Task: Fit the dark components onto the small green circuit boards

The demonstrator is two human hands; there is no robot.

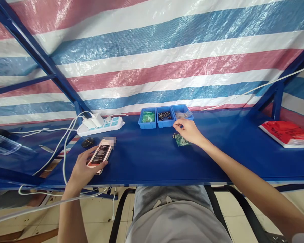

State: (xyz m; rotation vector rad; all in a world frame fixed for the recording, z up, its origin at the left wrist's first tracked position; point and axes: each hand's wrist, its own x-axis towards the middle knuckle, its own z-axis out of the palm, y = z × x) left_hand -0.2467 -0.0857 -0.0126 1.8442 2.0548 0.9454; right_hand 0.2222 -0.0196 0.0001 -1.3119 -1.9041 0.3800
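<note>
My left hand [84,167] is wrapped round a smartphone [100,156] with a pink case, holding it just over the blue table [147,158]. My right hand [188,131] reaches forward with its fingertips pinched together near the blue bins; what sits between them is too small to make out. Under that hand lies a small green circuit board [181,141]. Three small blue bins stand in a row: the left bin [147,118] holds green parts, the middle bin [165,116] dark parts, the right bin [182,112] pale parts.
A white power strip [101,125] with chargers and white cables [68,135] lies at the back left, a black oval object [87,142] beside it. A red-and-white bag [286,133] rests at the right. Blue frame posts and a striped tarp stand behind. A clear plastic piece [2,143] sits far left.
</note>
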